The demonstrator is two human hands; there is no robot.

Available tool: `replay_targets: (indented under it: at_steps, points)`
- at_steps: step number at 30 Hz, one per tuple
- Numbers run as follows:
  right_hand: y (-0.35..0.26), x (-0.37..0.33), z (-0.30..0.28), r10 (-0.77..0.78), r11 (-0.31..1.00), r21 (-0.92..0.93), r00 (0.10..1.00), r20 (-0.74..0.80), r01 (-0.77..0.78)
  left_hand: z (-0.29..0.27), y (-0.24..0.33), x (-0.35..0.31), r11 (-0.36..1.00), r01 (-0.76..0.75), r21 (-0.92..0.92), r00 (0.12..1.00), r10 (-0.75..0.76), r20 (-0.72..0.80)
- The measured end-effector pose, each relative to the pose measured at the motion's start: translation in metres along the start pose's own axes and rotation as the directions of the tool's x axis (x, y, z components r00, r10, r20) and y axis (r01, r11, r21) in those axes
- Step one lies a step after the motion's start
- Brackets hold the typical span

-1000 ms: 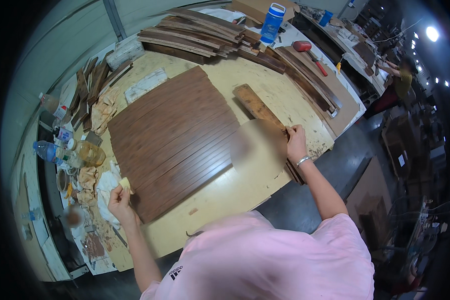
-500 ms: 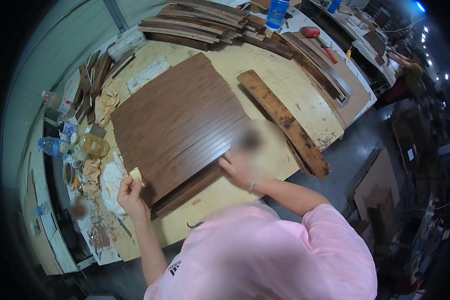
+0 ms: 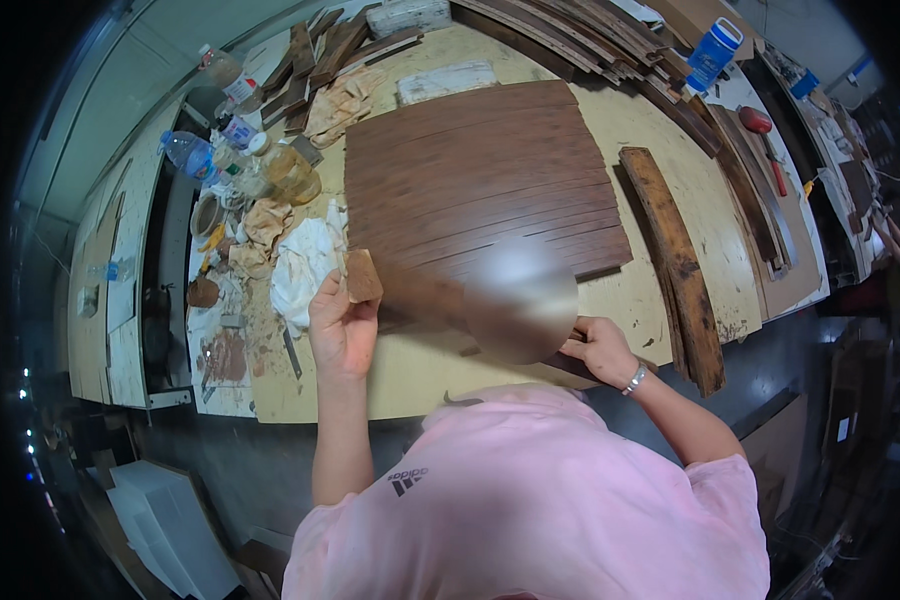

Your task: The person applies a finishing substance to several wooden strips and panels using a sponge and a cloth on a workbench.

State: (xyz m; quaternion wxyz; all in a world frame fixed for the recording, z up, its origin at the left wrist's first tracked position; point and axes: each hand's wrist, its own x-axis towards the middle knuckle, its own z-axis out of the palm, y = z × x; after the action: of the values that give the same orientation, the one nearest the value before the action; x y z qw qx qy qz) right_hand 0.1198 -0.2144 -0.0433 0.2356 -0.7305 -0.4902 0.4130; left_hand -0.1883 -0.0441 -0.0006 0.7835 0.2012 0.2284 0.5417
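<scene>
My left hand [image 3: 345, 322] is raised over the near left part of the table, pinching a small sponge-like pad [image 3: 363, 277] with a brown-stained face and a paler edge. My right hand [image 3: 602, 352] is closed around the right end of a dark brown wooden plank [image 3: 425, 296] at the table's front edge. The plank runs leftward toward the pad; a blurred round patch hides its middle, so I cannot tell whether the pad touches it. Beyond both hands lies a wide panel of brown planks [image 3: 470, 150], laid side by side.
Right of the panel, worn yellowish-brown boards [image 3: 675, 260] lie lengthwise. Bottles [image 3: 288, 172], stained rags [image 3: 265, 222] and a white cloth [image 3: 308, 262] crowd the left side. Stacked planks [image 3: 560, 40], a blue jug [image 3: 712, 58] and a red-headed mallet [image 3: 757, 120] sit farther back.
The view has swung, shifting the table rightward. My left hand has turned the pad, showing its brown face. My right hand has moved toward me and now grips the plank's end, away from the panel.
</scene>
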Motion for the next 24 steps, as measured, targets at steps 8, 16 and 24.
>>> replay_targets:
  at_steps: [8,16,24]
  points:
    - [0.003,-0.017,0.004,0.077,0.880,0.463,0.994,0.078,-0.105,0.016,-0.013,0.010,0.602,-0.370,0.707,0.913,0.377,0.157]
    - [-0.001,-0.032,0.000,0.150,0.823,0.535,0.981,0.123,-0.193,0.022,-0.021,0.033,0.022,-0.503,0.864,0.737,0.533,0.415]
    - [0.002,-0.035,0.000,0.153,0.780,0.607,0.987,0.053,-0.154,0.035,-0.060,-0.014,-0.084,-0.640,0.763,0.706,0.326,0.628]
